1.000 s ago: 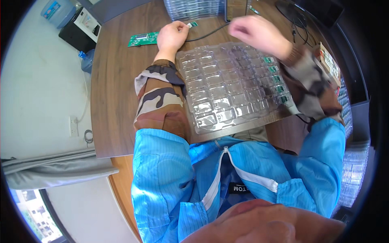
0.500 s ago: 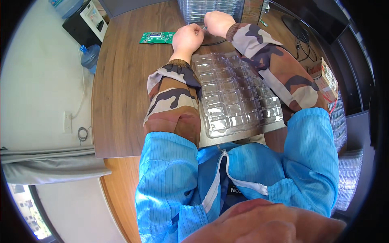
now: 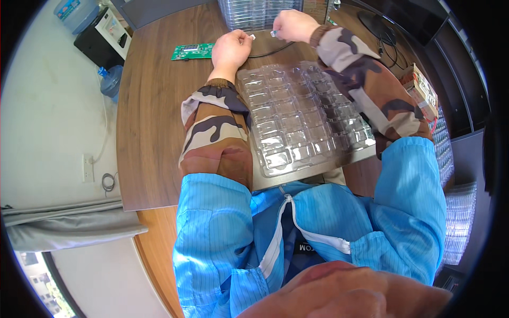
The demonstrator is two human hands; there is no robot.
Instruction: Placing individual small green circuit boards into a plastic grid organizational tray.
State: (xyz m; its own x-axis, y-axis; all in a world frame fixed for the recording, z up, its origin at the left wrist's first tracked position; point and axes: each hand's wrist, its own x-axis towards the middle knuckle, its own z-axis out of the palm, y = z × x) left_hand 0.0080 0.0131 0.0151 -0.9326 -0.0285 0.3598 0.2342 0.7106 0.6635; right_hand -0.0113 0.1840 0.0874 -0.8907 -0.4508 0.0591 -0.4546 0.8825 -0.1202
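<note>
At upper centre, left hand (image 3: 231, 49) and right hand (image 3: 290, 25) each pinch what seems a small white part (image 3: 253, 36), just above the clear tray (image 3: 297, 122).

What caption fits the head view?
Both hands, left hand and right hand, pinch small white parts beyond a clear compartment tray.

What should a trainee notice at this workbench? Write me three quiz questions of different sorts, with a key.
1. True or false: the flat green circuit board lies inside the clear plastic compartment tray.
2. Which hand is nearer that board? A: the left hand, pinching a small white part. B: the right hand, pinching another.
3. Fill the gap: the tray rests on a brown wooden ____.

Key: 1 false, it lies beside the tray; 2 A; 3 table.
</note>
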